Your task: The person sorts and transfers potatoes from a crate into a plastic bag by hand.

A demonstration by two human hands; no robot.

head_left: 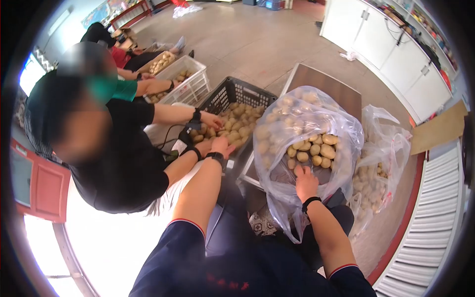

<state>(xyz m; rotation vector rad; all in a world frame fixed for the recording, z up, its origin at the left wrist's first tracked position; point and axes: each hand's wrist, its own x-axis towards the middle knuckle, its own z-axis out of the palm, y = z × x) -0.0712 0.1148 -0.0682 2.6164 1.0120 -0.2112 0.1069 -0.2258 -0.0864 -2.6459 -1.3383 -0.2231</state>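
Observation:
My left hand [222, 147] is at the near edge of a black crate [247, 89] of potatoes [237, 121], beside a co-worker's hands. Its fingers look apart, and I make out nothing in them. A large clear plastic bag [341, 116] holds more potatoes [316, 150] and lies open towards me. Inside its mouth is my right hand [306, 182], fingers slightly apart, with the fingertips just below the nearest potatoes and no potato visible in its grasp.
A co-worker in black [118, 163] sits close on the left, reaching into the black crate. Beyond, other people work by a white crate [198, 81] of potatoes. A brown board [324, 81] lies behind the bag; another potato bag [376, 173] stands right. White cabinets [386, 49] line the back right.

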